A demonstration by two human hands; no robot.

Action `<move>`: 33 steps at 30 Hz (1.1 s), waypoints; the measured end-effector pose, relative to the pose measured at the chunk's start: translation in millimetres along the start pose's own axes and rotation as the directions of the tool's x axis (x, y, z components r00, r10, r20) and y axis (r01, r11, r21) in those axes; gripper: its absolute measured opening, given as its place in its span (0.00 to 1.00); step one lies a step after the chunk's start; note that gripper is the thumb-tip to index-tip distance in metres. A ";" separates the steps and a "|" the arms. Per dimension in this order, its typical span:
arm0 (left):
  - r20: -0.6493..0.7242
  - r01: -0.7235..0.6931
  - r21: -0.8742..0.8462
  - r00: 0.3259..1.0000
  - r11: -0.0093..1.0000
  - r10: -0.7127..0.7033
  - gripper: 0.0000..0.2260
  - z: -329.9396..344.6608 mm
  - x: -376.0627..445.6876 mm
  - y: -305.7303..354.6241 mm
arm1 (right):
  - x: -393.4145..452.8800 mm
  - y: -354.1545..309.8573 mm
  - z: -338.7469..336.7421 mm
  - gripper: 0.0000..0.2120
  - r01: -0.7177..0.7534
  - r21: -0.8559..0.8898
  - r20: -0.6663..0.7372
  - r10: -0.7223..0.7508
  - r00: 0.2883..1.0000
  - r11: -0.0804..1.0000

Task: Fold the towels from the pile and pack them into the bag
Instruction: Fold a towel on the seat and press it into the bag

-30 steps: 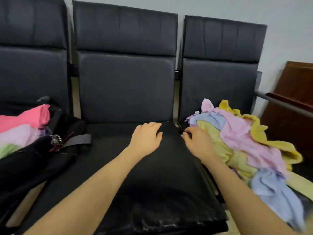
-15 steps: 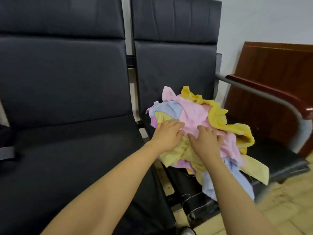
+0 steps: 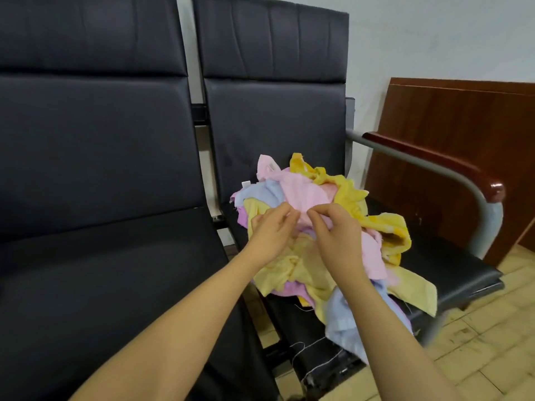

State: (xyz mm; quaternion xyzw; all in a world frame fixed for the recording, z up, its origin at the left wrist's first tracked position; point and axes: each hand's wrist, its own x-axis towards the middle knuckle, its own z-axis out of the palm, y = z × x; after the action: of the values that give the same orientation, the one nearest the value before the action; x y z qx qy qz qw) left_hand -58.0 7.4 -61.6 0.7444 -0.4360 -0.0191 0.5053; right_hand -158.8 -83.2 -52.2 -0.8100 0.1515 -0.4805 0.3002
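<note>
I see two black padded seats, a grey metal armrest, a brown wooden panel and a tiled floor.

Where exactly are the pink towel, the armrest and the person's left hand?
pink towel (image 3: 304,195): head view, on its flat top, above the hands.
armrest (image 3: 428,156): head view, on its red-brown wooden top.
left hand (image 3: 270,231): head view, on the back of the hand.

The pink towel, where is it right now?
In the head view, the pink towel lies on top of the towel pile on the right-hand seat, pinched by the left hand and right hand.
</note>
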 end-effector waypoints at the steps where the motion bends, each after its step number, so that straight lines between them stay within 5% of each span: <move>1: -0.050 0.016 -0.092 0.999 0.996 -0.021 0.15 -1.6 -3.3 3.2 | -0.2 -2.5 -1.9 0.05 -0.004 0.041 0.017 0.003 1.000 0.999; 4: -0.136 0.068 -0.186 0.986 0.980 -0.094 0.13 -8.7 -15.4 11.4 | -5.6 -10.5 -3.7 0.07 -0.061 0.143 0.096 0.047 0.994 0.988; 15: -0.323 0.094 0.155 0.945 0.983 -0.039 0.11 -53.2 -77.8 -10.1 | -20.2 -30.9 4.4 0.04 -0.081 0.197 0.335 0.011 0.942 0.977; 19: -0.348 0.110 0.205 0.937 0.973 -0.032 0.12 -61.0 -80.7 -15.5 | -3.5 -13.3 14.1 0.02 -0.039 0.016 0.295 0.033 0.955 0.999; 23: -0.371 0.172 0.302 0.927 0.938 -0.051 0.14 -66.4 -65.3 -17.9 | 20.0 1.5 28.4 0.09 -0.104 -0.183 0.324 0.160 0.932 0.978; 27: -0.320 0.196 0.483 0.947 0.853 -0.036 0.12 -60.0 -42.9 -19.4 | 37.2 17.3 26.7 0.14 0.075 -0.469 0.477 0.181 0.860 0.880; 33: -0.222 0.211 0.637 0.971 0.742 -0.086 0.17 -44.8 -10.9 -20.0 | 48.0 43.5 27.7 0.16 0.056 -0.460 0.474 0.192 0.860 0.886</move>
State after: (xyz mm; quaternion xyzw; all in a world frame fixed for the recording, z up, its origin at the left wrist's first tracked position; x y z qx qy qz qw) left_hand -31.1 49.8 -59.6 0.9051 -0.3069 0.1613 0.2460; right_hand -109.2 -133.1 -56.6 -0.9488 0.2055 -0.1899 0.1467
